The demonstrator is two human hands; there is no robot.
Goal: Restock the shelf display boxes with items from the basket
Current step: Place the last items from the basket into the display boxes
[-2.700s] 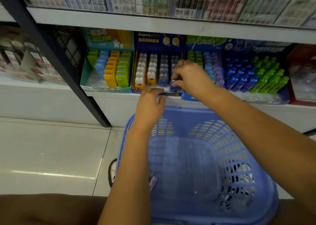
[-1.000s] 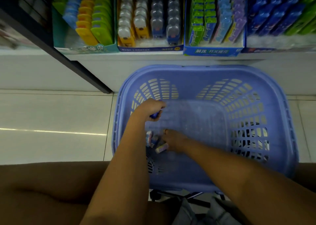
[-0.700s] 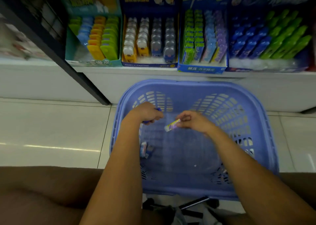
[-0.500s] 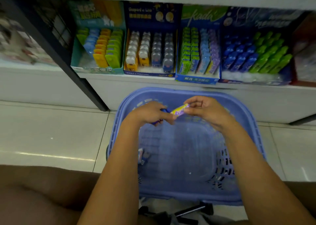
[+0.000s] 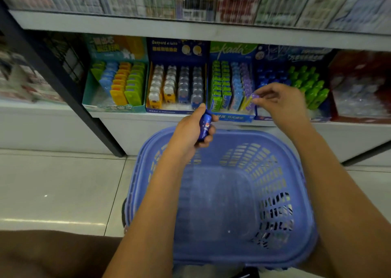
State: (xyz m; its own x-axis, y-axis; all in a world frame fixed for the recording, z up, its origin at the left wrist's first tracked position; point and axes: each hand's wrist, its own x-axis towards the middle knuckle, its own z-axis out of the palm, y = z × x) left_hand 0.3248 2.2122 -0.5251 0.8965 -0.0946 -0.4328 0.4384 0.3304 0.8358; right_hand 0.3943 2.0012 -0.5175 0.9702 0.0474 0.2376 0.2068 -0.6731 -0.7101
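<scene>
My left hand (image 5: 190,129) grips a small dark blue packet (image 5: 205,127) above the far rim of the purple plastic basket (image 5: 296,193). My right hand (image 5: 279,102) pinches a small purple and yellow packet (image 5: 250,101) at the right-hand column of the blue-fronted display box (image 5: 232,117) holding green, blue and purple packets. Left of it stands the dark blue display box (image 5: 175,110) with rows of white and grey items. What lies in the basket's near left corner is hidden behind my left arm.
A teal box (image 5: 114,108) of coloured clips stands at the left and a box of blue and green bottles (image 5: 296,83) at the right, all on one white shelf (image 5: 148,117). A black upright post (image 5: 63,83) slants down at the left. My knee (image 5: 53,256) fills the lower left.
Both hands rose out of the basket. My right hand carried the purple and yellow packet up to the shelf box; my left hand lifted the blue packet over the basket's far rim.
</scene>
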